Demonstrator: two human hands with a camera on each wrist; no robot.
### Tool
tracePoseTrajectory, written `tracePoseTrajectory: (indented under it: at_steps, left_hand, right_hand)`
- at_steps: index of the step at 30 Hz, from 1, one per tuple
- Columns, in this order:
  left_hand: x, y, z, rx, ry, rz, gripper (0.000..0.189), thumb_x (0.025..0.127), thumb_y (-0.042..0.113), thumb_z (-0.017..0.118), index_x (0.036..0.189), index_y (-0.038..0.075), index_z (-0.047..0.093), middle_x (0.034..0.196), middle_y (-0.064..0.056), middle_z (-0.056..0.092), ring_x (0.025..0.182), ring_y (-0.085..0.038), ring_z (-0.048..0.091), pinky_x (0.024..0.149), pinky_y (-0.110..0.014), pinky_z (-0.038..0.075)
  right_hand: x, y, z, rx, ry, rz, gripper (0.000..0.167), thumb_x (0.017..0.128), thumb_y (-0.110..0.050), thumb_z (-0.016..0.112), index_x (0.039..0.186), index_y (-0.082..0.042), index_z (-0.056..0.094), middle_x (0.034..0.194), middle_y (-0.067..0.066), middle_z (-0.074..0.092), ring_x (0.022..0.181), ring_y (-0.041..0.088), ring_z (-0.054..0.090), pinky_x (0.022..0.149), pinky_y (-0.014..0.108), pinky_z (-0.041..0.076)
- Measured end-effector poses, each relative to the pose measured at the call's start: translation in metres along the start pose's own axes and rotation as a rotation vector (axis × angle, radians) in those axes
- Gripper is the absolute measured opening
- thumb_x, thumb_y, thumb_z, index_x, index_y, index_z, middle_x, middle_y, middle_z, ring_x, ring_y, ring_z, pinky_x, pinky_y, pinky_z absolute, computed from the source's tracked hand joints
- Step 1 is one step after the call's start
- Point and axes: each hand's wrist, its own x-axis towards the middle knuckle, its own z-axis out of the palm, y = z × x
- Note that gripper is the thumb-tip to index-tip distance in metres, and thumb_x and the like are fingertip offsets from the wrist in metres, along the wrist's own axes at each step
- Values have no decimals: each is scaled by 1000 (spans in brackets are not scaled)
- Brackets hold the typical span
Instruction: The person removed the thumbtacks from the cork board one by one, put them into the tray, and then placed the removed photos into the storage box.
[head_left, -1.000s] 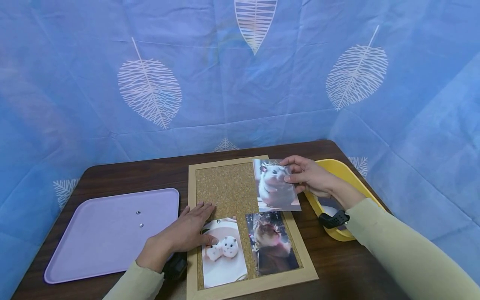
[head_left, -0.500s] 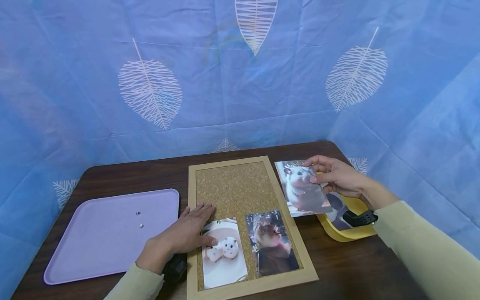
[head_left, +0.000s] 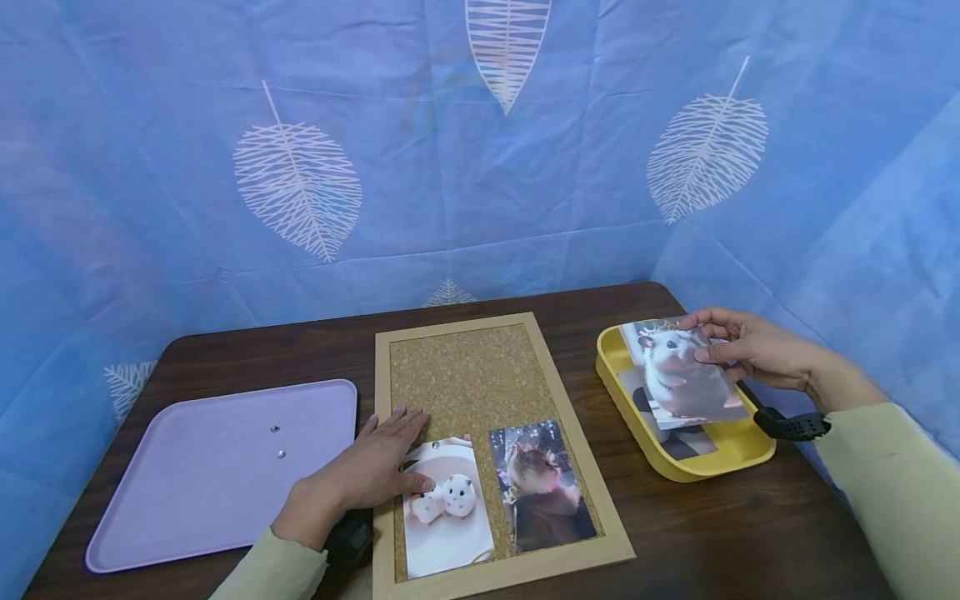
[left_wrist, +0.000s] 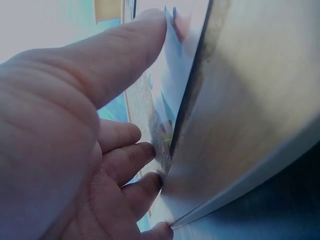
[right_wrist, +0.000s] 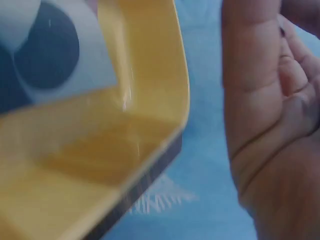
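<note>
Lavender tray: lying left of the fingers of the left hand, bearing two shiny studs.
Left hand: laid across the left edge of the framed cork board, with fingers extended and thumb spread apart.
Framed cork board: lying beneath the left fingers, on the dark wood tabletop.
White-hamsters photo: lying on cork, under the left thumb.
Brown-hamster photo: lying right of that thumb.
Yellow tray: sitting below the fingers of the right hand, holding another photo.
Crowned-hamster photo: pinched between right thumb and fingers, over the yellow tray.
</note>
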Motion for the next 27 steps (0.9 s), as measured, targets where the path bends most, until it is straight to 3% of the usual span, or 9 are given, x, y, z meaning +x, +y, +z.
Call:
tracePoseTrajectory:
  at_steps: [5, 9, 15, 22, 27]
  left_hand:
    - [-1, 1, 0, -8, -3, -4, 96, 92, 47, 80, 165, 5, 34, 172, -14, 32, 163, -36, 19, 129, -65, 11]
    - [-2, 1, 0, -9, 2, -1, 95, 92, 47, 80, 165, 5, 35, 172, -15, 33, 163, -37, 20, 129, -65, 11]
    - [-2, 0, 1, -11, 4, 8, 95, 93, 47, 79, 165, 4, 35, 171, -15, 33, 162, -37, 20, 129, -65, 11]
    - [-1, 0, 2, -13, 6, 9, 95, 93, 46, 80, 164, 4, 35, 171, -16, 33, 162, -37, 20, 129, -66, 11]
    - [-1, 0, 3, -13, 6, 9, 94, 93, 47, 79, 164, 4, 35, 171, -15, 33, 163, -37, 20, 129, -66, 11]
  right_hand:
    - [-7, 9, -4, -142, 54, 97, 37, 106, -1, 59, 140, -14, 52, 107, 5, 56, 77, 16, 66, 60, 42, 63]
    - [-7, 17, 1, -180, 66, 131, 37, 105, -5, 63, 140, -12, 53, 104, 6, 52, 67, 14, 54, 53, 36, 57]
    - [-3, 23, 11, -193, 74, 134, 39, 104, -8, 65, 140, -10, 51, 102, 6, 47, 62, 13, 45, 52, 28, 49]
    - [4, 25, 21, -176, 77, 190, 48, 102, -10, 69, 144, -5, 47, 106, 10, 43, 68, 13, 53, 54, 31, 56]
    - [9, 27, 24, -171, 57, 202, 53, 101, -9, 70, 148, -2, 44, 109, 13, 42, 69, 14, 51, 53, 31, 54]
